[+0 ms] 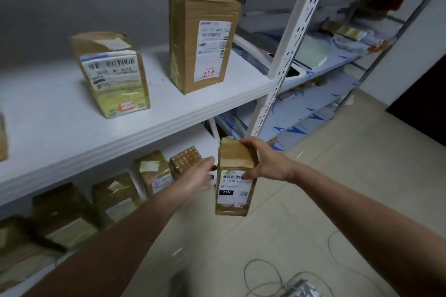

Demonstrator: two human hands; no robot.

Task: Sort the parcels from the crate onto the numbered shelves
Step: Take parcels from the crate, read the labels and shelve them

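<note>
From the head camera, the right hand grips the top end of a small box, fingers curled over it and thumb on its labelled front. The box hangs upright in the air, in front of the lower shelf and just past its right end. The left hand is spread with straight fingers beside the box's left side; whether it touches is unclear. On the upper shelf stand a tall box and a leaning box, well apart
</note>
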